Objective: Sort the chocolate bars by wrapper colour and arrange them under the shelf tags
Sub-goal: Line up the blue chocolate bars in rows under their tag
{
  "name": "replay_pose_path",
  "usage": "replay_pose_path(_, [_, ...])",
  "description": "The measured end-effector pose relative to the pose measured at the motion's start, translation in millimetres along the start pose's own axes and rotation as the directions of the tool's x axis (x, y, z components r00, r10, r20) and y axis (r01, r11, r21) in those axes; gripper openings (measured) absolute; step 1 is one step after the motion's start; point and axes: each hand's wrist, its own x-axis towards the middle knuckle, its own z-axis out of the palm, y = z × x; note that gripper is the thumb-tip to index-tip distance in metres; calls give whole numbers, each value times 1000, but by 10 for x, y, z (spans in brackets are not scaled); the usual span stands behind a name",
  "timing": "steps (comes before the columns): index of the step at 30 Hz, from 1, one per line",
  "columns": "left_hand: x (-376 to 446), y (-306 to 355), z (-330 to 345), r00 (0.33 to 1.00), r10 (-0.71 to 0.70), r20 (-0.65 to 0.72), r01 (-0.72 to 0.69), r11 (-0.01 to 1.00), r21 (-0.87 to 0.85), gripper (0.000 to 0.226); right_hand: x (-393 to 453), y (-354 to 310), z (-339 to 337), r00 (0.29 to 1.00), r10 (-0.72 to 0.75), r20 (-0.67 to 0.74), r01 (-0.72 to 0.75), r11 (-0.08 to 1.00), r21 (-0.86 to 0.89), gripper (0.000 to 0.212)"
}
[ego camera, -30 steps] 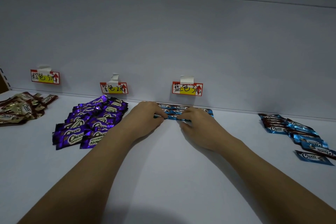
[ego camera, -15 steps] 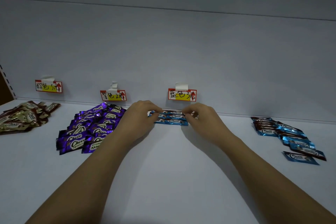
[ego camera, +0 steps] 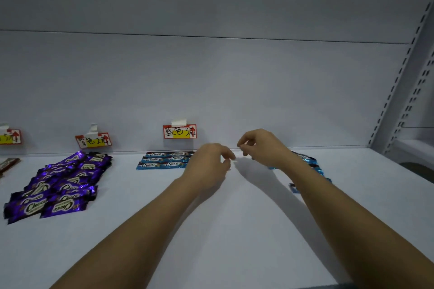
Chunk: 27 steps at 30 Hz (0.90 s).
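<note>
Several blue chocolate bars (ego camera: 164, 160) lie in neat rows against the back wall under the blue tag (ego camera: 179, 131). My left hand (ego camera: 209, 164) hovers just right of them, fingers loosely curled and holding nothing. My right hand (ego camera: 260, 145) is raised further right, also empty with relaxed curled fingers. Behind my right forearm lies a loose heap of blue bars (ego camera: 310, 164), partly hidden. A pile of purple bars (ego camera: 61, 183) sits under the purple tag (ego camera: 94, 141).
A brown bar (ego camera: 9, 163) shows at the left edge below a third tag (ego camera: 10, 137). The white shelf board (ego camera: 234, 230) runs to a slotted metal upright (ego camera: 397, 91) on the right.
Both hands have let go of the blue rows and moved right, lifting off the shelf. The view has swung right, so the brown pile is nearly out of frame.
</note>
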Motion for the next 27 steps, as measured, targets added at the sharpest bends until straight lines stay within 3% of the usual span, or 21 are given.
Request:
replay_pose_path(7, [355,670,705,999,22,35,-16,988,-153,16,-129,888,-471,982,90,-167,-99,994,-48,17])
replay_pose_path(10, [405,696,884,994,88,70,-78,989,-127,15,-139,1018,-444,992,42,-118,-46,998,-32,20])
replay_pose_path(15, [475,525,890,995,19,95,-1,984,-178,16,-68,1014,-408,998,-40,-55,32,990,-136,21])
replay_pose_path(18, [490,534,875,989,17,144,4,989,-146,23,-81,1009,-380,1000,-19,17,22,975,-220,22])
replay_pose_path(27, [406,488,791,975,19,223,-8,999,-50,27,-124,1035,-398,993,111,25,-102,966,-237,22])
